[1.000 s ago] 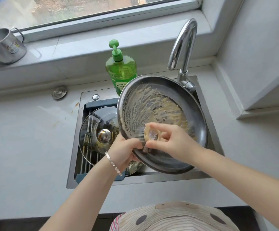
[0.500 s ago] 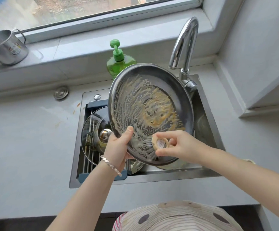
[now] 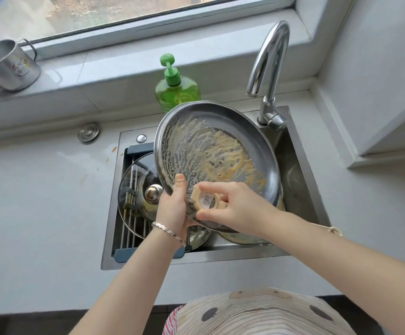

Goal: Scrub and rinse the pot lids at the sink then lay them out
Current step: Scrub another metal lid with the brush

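While the left grip pinches the soapy lid by its rim over the sink, the right grip pinches a brush against it.

A round steel lid is tilted up over the sink, its hollow underside facing near and streaked with yellowish suds on the left and middle. A round cream scrubber sits against its near edge. To its left, a glass lid with a shiny knob lies knob-up on the rack, partly overlapped.
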`<state>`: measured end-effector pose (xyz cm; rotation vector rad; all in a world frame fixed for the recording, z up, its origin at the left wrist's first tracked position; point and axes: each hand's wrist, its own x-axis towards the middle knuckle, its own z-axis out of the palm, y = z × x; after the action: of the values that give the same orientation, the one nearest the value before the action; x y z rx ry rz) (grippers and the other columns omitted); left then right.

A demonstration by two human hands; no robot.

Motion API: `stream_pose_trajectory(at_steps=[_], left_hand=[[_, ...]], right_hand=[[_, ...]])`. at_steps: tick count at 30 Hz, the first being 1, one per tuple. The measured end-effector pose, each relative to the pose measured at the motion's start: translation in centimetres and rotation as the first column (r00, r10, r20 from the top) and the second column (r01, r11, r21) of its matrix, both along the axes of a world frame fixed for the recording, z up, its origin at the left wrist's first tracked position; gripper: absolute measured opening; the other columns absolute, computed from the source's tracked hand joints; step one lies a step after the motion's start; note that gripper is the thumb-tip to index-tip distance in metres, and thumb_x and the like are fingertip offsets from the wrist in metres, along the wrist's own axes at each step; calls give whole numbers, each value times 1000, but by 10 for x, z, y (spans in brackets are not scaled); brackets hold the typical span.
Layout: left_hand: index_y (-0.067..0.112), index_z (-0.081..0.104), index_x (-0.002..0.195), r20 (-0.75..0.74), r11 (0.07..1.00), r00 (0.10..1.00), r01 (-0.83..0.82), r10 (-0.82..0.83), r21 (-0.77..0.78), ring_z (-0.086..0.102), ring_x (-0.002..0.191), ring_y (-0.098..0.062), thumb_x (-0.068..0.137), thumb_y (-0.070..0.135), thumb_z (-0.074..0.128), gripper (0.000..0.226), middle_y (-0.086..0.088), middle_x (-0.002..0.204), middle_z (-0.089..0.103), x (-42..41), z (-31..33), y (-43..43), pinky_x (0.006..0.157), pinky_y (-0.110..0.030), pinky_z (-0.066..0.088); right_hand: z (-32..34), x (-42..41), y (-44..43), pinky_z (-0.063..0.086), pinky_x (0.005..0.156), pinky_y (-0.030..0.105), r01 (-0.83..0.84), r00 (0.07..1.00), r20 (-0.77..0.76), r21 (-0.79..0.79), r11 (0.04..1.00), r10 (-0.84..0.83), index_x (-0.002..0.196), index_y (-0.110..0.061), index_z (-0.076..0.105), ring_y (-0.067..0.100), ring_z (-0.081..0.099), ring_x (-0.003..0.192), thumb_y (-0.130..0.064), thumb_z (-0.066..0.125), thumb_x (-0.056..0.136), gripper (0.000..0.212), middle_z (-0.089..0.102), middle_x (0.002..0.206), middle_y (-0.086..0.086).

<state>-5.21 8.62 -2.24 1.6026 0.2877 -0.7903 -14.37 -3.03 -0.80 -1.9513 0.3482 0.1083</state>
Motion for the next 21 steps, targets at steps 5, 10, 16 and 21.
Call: stream_pose_trajectory(at_steps=[5,10,16,21], left_hand=[[12,50,123,-68,979,987,-154,146,-135,67,90,-30,91,38,51,42,-15,112,66,10,4,18,63,-48,57],[10,53,123,-82,989,992,-108,100,-105,67,87,-29,93,28,52,34,-12,107,68,-8,-7,13,58,-45,57],[9,53,123,-55,984,991,-130,124,-125,67,91,-30,92,22,54,33,-14,111,66,-5,-6,14,62,-45,58],[11,50,127,-8,988,995,-102,102,-117,66,96,-32,91,17,57,37,-12,113,66,-4,2,9,67,-47,57]], right_hand=[[-15,-31,-22,36,68,7,14,987,-157,-60,998,-24,133,-31,51,-14,52,73,-34,71,80,57,49,76,-36],[-28,-24,-34,41,91,26,119,961,-243,-58,991,-130,134,-28,50,17,55,112,-35,70,81,58,57,130,-1],[-20,-24,-34,42,76,17,58,966,-251,-10,998,-58,134,-27,50,2,52,76,-34,71,79,59,50,85,-22],[-23,-18,-33,33,58,11,58,980,-190,10,998,-55,135,-29,48,-3,38,58,-34,70,81,58,33,67,-25]])
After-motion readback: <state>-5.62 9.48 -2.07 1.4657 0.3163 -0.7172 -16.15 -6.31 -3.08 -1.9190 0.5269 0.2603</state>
